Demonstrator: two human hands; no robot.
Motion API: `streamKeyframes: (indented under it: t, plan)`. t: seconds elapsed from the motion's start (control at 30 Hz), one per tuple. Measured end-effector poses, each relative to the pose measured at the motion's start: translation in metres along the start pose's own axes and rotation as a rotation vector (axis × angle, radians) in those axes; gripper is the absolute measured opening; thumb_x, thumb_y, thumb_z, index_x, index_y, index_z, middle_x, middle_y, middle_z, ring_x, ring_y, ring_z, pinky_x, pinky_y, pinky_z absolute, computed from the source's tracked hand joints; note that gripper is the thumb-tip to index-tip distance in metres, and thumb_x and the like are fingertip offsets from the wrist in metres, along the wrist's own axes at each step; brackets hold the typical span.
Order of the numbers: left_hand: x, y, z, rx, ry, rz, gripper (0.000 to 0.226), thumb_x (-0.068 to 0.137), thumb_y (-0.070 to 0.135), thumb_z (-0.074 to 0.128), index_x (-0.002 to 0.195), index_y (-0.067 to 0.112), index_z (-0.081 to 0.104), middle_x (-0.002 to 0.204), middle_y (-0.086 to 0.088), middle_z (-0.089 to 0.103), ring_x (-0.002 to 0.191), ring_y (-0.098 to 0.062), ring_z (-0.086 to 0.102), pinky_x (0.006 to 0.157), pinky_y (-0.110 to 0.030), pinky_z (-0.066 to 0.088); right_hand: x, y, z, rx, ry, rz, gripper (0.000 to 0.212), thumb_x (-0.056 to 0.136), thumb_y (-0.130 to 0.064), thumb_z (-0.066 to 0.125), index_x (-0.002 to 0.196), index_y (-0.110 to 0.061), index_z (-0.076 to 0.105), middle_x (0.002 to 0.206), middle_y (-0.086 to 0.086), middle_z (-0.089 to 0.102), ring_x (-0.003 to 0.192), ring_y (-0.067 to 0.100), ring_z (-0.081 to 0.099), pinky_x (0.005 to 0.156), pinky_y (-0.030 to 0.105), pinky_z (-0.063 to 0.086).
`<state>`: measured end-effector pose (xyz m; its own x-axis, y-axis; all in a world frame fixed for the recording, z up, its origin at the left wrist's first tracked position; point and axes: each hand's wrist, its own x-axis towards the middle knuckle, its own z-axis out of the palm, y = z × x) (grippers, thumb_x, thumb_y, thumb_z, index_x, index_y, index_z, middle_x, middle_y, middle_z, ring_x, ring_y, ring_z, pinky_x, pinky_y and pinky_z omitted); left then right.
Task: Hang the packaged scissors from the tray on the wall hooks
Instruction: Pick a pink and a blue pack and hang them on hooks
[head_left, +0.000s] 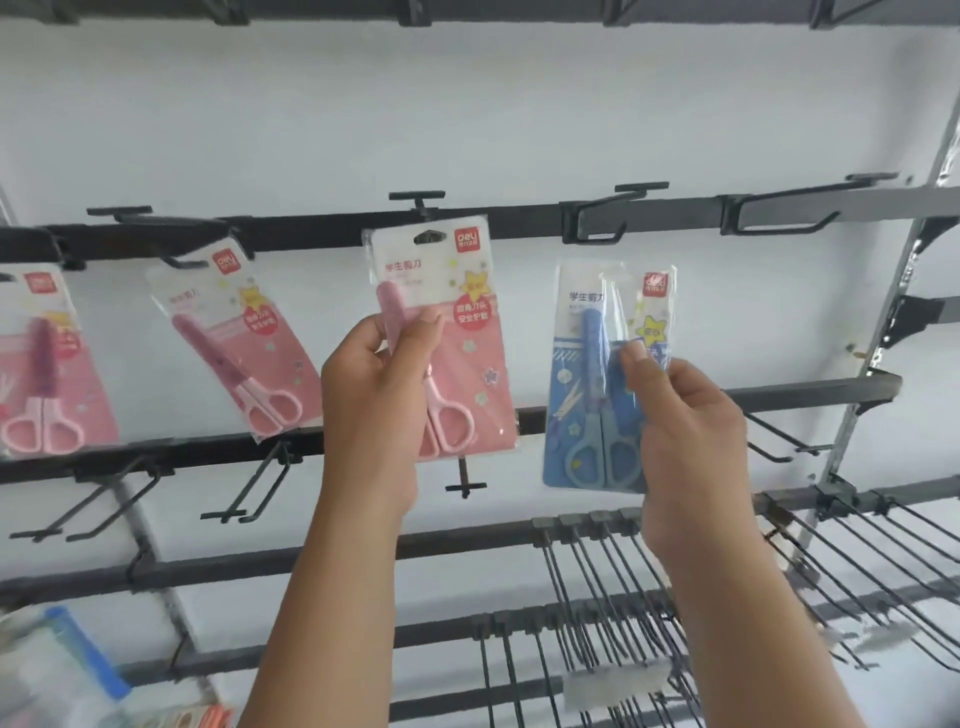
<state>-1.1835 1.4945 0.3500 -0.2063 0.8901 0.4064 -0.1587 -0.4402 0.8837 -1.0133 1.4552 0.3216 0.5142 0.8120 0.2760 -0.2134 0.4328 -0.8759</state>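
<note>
Left grip (387, 358) pinched on pink scissors pkg (457, 332), thumb on front; pkg's hang hole at hook (418, 200) on upper rail. Right grip (675, 410) pinched on blue scissors pkg (584, 384), held off wall, below empty hook (602, 221). Two more pink pkgs (234, 338) hang to left.

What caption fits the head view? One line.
Left hand lifts pink scissors pack to a wall hook; right hand holds blue pack.
</note>
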Motion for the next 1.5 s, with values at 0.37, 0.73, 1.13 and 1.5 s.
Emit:
streamKeyframes:
  t: [0.37, 0.73, 1.13, 1.5]
  plan:
    - [0.008, -0.004, 0.026, 0.010, 0.177, 0.005, 0.014, 0.092, 0.033, 0.068, 0.079, 0.029, 0.073, 0.070, 0.013, 0.073, 0.066, -0.004, 0.070, 0.068, -0.030, 0.056, 0.046, -0.008, -0.020, 0.002, -0.123, 0.039, 0.039, 0.094, -0.035, 0.069, 0.087, 0.002, 0.060, 0.078, 0.016, 0.062, 0.068, 0.034, 0.065, 0.057, 0.050, 0.059]
    - [0.014, -0.012, 0.018, 0.065, 0.198, -0.060, 0.010, 0.091, 0.034, 0.070, 0.086, 0.026, 0.076, 0.076, 0.010, 0.078, 0.066, -0.005, 0.074, 0.061, -0.025, 0.058, 0.053, -0.014, -0.016, -0.003, -0.107, 0.022, 0.033, 0.094, -0.035, 0.069, 0.078, -0.007, 0.061, 0.071, 0.012, 0.052, 0.063, 0.028, 0.056, 0.044, 0.028, 0.051]
    - [0.024, -0.025, 0.018, 0.065, 0.186, -0.024, 0.010, 0.091, 0.034, 0.069, 0.090, 0.026, 0.074, 0.064, 0.018, 0.072, 0.060, 0.001, 0.070, 0.052, -0.017, 0.052, 0.061, -0.016, -0.005, -0.020, -0.102, -0.026, 0.033, 0.097, -0.031, 0.065, 0.079, -0.004, 0.058, 0.045, -0.012, 0.048, 0.034, 0.007, 0.049, 0.038, 0.013, 0.039]
    - [0.026, -0.028, 0.012, 0.077, 0.179, -0.021, 0.013, 0.091, 0.036, 0.070, 0.094, 0.025, 0.074, 0.077, 0.012, 0.078, 0.069, -0.004, 0.074, 0.058, -0.021, 0.057, 0.062, -0.023, -0.004, -0.072, -0.081, 0.007, 0.043, 0.097, -0.028, 0.066, 0.061, -0.014, 0.046, 0.030, -0.017, 0.033, 0.023, 0.001, 0.035, 0.032, 0.007, 0.028]
